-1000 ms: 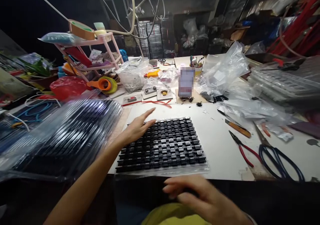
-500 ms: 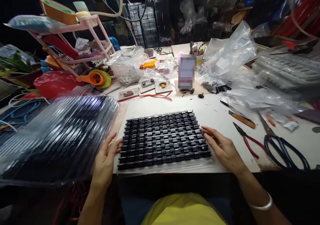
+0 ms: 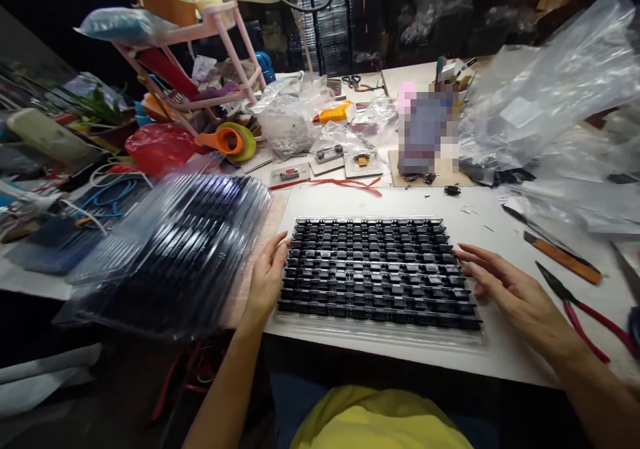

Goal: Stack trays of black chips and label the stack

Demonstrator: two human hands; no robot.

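A clear plastic tray (image 3: 380, 326) lies on the white work surface in front of me, filled with rows of small black plastic parts (image 3: 370, 269). My left hand (image 3: 267, 272) holds the tray's left edge, thumb against it and some fingertips hidden by the rim. On the opposite side, my right hand (image 3: 510, 296) has its fingers stretched out and slightly apart, the tips at the right edge. Whether they press on it I cannot tell. Left of my left hand rests a stack of similar clear trays (image 3: 185, 256) with dark contents.
Pliers with red handles (image 3: 575, 309), a tool with an orange-brown handle (image 3: 565, 256) and clear plastic bags (image 3: 545, 116) lie to the right. A pink rack (image 3: 190, 36) stands back left. Behind the tray are red strips (image 3: 350, 182) and a single black part (image 3: 452, 190).
The view has swung left, so the scene sits further right. The filled tray has turned slightly and now lies straighter. My right hand's fingers are more spread; my left hand stays at its edge.
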